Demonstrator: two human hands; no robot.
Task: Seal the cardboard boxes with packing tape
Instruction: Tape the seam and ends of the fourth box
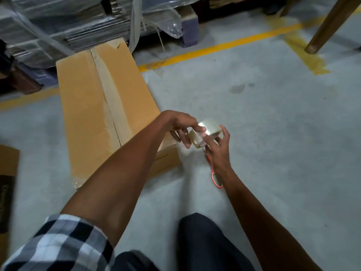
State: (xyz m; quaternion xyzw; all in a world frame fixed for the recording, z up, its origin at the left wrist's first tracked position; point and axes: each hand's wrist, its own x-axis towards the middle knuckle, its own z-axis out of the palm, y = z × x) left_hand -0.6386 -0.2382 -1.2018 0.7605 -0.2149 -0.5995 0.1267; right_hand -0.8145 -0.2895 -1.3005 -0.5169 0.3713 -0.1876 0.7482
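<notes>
A long brown cardboard box (88, 106) lies on the grey floor, with a strip of clear tape running along its centre seam. Just past its near right corner, a roll of clear packing tape (210, 129) is held in the air between both hands. My right hand (219, 147) grips the roll from below and the right, and also holds red-handled scissors (215, 177) that hang down under my wrist. My left hand (181, 127) reaches in from the left, its fingertips pinching at the roll's surface.
Plastic-wrapped stacks of flat cardboard on pallets (58, 26) stand behind the box. A yellow floor line (224, 45) runs across the back. A wooden leg (320, 36) rests at the upper right. Another piece of cardboard (7, 173) lies at the left edge. My knee (203, 237) is below.
</notes>
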